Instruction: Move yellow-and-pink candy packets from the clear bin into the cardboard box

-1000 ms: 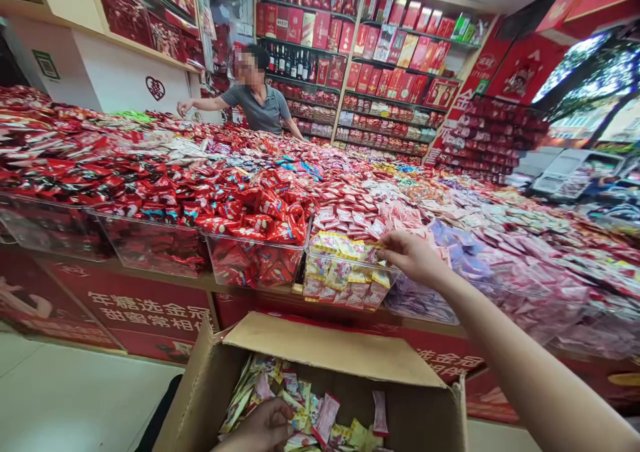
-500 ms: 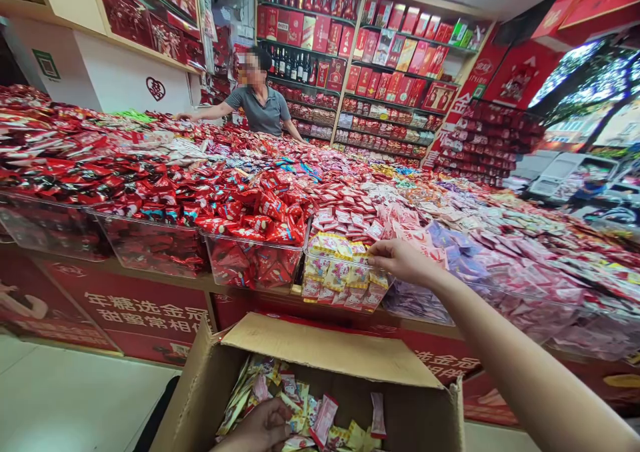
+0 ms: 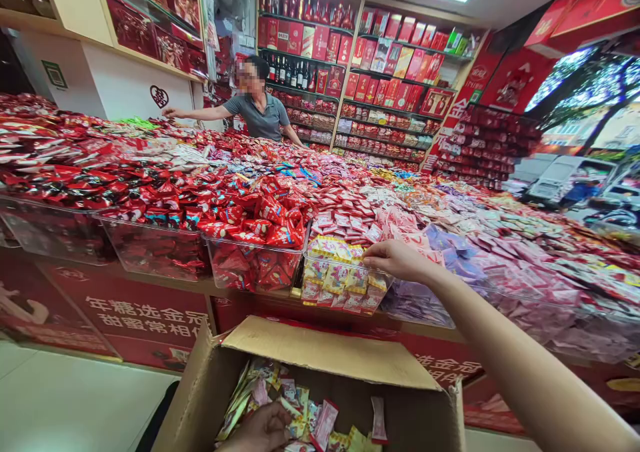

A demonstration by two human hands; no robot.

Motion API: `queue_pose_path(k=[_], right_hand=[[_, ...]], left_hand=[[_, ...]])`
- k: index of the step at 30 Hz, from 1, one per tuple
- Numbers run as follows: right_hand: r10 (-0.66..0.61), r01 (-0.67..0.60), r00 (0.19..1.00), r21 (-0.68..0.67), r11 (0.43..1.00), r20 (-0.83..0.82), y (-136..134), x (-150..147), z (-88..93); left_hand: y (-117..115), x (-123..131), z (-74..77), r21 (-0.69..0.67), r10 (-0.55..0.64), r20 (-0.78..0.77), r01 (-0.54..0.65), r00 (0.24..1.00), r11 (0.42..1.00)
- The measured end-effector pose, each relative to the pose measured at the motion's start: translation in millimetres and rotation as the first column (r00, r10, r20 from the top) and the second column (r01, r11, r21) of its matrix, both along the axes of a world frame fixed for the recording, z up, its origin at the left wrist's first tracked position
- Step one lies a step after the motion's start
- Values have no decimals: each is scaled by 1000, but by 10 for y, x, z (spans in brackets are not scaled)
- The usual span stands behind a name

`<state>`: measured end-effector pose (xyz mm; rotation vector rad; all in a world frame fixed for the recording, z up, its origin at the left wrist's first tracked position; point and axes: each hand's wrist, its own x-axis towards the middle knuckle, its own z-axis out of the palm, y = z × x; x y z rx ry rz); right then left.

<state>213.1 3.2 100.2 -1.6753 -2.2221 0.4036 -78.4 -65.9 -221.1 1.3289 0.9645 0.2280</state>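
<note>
My right hand reaches over the front of a clear plastic bin. Its fingers are pinched at the right end of the rows of yellow-and-white candy packets, on the edge of one packet. Inside the open cardboard box below, my left hand has its fingers curled among loose candy packets. A yellowish packet shows at its fingertips; the palm side is hidden. Pink-and-red candy packets lie just to the right of that hand.
Red candy packets fill the bin to the left; purple packets lie to the right. Candy heaps cover the wide counter. A person in a grey shirt stands behind it, one arm stretched left. Shelves of boxes and bottles line the back.
The right hand has moved slightly left along the yellow packets. The left hand stays nearly in place. The person behind the counter has their outstretched hand raised farther left.
</note>
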Motion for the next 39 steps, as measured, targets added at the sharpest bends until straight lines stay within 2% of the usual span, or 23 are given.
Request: queue_pose_path(k=[3, 5, 6, 8, 10, 11, 12, 14, 16, 17, 18, 20, 22, 25, 27, 30, 33, 36, 39], right_hand=[[-4, 3, 999, 10, 1000, 47, 39, -25, -1], [-17, 14, 999, 67, 998, 41, 22, -47, 9], [-38, 35, 999, 148, 988, 16, -19, -69, 20], [-83, 101, 994, 363, 926, -67, -192, -148, 41], [-66, 127, 988, 487, 864, -141, -481, -292, 8], [-23, 95, 988, 470, 878, -156, -651, -386, -57], [34, 36, 986, 403, 914, -165, -820, -492, -168], [164, -148, 978, 127, 981, -127, -1106, -719, -542], [282, -289, 957, -149, 946, -66, -1263, -932, -1084], [287, -283, 958, -283, 916, -28, -1290, -1022, -1386], [219, -187, 975, -398, 898, 36, -1287, -1100, -1686], [93, 42, 967, -504, 863, 239, -1233, -1213, -2221], [21, 107, 969, -495, 862, 246, -1173, -1280, -2623], [-123, 160, 986, -431, 888, 114, -1158, -1320, -2975], [-177, 185, 982, -432, 883, 60, -1189, -1318, -3085], [-175, 157, 985, -446, 881, 1, -1218, -1283, -3119], [-198, 171, 980, -441, 881, -15, -1194, -1202, -3047], [-246, 218, 969, -426, 878, -13, -1182, -1084, -2924], [-277, 217, 957, -416, 883, -91, -1237, -994, -2826]], left_hand=[[-5, 7, 29, 0, -6, -5, 6, 1000, 1000], [-16, 22, 40, 2, -10, -8, 10, 1000, 1000], [-22, 30, 43, 4, -7, -15, 7, 1000, 1000], [-31, 42, 63, 53, 31, -36, -29, 999, 998], [-23, 39, 118, 234, 107, -52, -92, 993, 968], [-12, 31, 159, 369, 147, -56, -117, 988, 922], [3, 19, 205, 504, 175, -61, -121, 983, 855], [37, -8, 287, 703, 194, -104, -66, 975, 708], [57, -24, 326, 780, 213, -209, 31, 955, 625], [59, -26, 325, 783, 223, -278, 85, 934, 617], [55, -24, 315, 771, 229, -348, 139, 909, 622], [32, -14, 284, 718, 208, -472, 237, 857, 655], [4, -5, 267, 661, 140, -545, 320, 827, 678], [-21, -7, 274, 612, 65, -564, 364, 823, 702], [-23, -22, 275, 582, 31, -539, 346, 842, 736], [-10, -49, 252, 547, -11, -495, 322, 869, 773], [12, -54, 252, 542, -12, -466, 296, 885, 786], [28, -26, 319, 556, 30, -418, 230, 908, 799], [19, 27, 421, 538, 82, -251, 68, 965, 840]])
